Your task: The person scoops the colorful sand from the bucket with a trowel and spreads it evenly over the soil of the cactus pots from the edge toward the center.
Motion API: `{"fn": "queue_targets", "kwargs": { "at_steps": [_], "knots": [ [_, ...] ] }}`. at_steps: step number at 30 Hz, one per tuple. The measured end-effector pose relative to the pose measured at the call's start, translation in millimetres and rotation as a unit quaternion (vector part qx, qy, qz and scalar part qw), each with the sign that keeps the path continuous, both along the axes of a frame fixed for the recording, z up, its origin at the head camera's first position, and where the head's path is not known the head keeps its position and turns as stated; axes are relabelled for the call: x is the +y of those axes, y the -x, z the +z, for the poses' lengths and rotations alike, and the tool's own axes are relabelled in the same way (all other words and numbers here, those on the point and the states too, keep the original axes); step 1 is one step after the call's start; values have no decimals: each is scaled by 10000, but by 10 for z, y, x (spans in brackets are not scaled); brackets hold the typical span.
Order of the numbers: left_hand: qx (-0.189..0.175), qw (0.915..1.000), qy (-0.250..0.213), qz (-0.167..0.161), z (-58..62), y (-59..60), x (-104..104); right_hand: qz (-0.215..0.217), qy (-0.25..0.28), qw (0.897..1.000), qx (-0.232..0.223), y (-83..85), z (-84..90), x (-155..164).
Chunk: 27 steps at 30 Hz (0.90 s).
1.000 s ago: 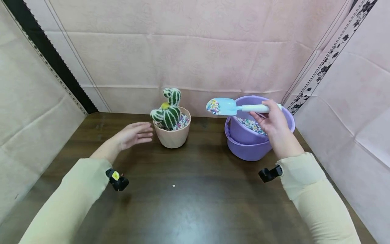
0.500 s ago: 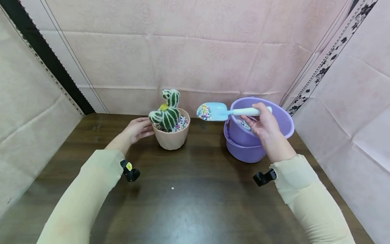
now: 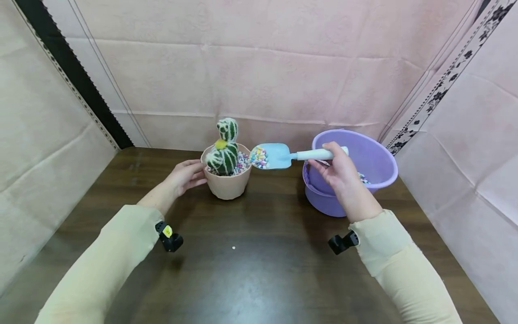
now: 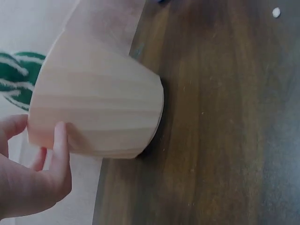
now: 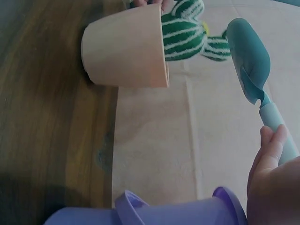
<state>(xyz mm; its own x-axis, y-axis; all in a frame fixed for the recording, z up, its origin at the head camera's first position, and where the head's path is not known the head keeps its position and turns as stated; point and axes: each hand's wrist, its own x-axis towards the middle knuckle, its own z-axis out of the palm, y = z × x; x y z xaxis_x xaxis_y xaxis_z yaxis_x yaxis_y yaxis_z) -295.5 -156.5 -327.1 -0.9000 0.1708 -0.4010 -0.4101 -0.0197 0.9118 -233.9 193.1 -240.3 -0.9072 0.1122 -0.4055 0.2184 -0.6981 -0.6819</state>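
My left hand (image 3: 183,178) touches the left side of a beige flowerpot (image 3: 227,187) near its rim, fingertips against the wall. In the pot stands a green-and-white knitted cactus (image 3: 224,159) with a yellow flower, amid small multicoloured pebbles (image 3: 242,163). My right hand (image 3: 340,173) grips the pale handle of a light blue trowel (image 3: 279,155), held level with its blade pointing left. Pastel pebbles (image 3: 259,157) lie at the blade's tip, which overlaps the pot's right rim in the head view. The right wrist view shows the trowel's underside (image 5: 251,58).
A purple bucket (image 3: 374,158) leans tilted in another purple bucket (image 3: 323,203) on the right, with pebbles (image 3: 363,178) inside, partly hidden by my right hand. One white pebble (image 3: 233,247) lies on the dark wooden table (image 3: 259,279). Pale cloth walls (image 3: 275,81) close off the back and sides.
My left hand has moved right to touch the pot. The cactus's left arm has turned toward the front. The loaded trowel has moved left and slightly down, from the buckets to the pot's rim.
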Motion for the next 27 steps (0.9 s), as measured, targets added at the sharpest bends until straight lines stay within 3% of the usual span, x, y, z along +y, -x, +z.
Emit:
{"fn": "queue_targets", "kwargs": {
  "at_steps": [5,12,17,27],
  "knots": [
    [194,9994,206,180,-31,99,-11,-4,-137,9999,-34,-11,-88,-88],
    [369,9990,226,58,-50,173,-32,-22,-394,9991,169,-18,-176,-196],
    [471,9988,68,88,-52,161,-35,33,-581,9983,76,-10,-229,-278],
    [522,9979,338,185,-14,44,-6,-68,-869,9962,70,13,-372,-395]
  ]
}}
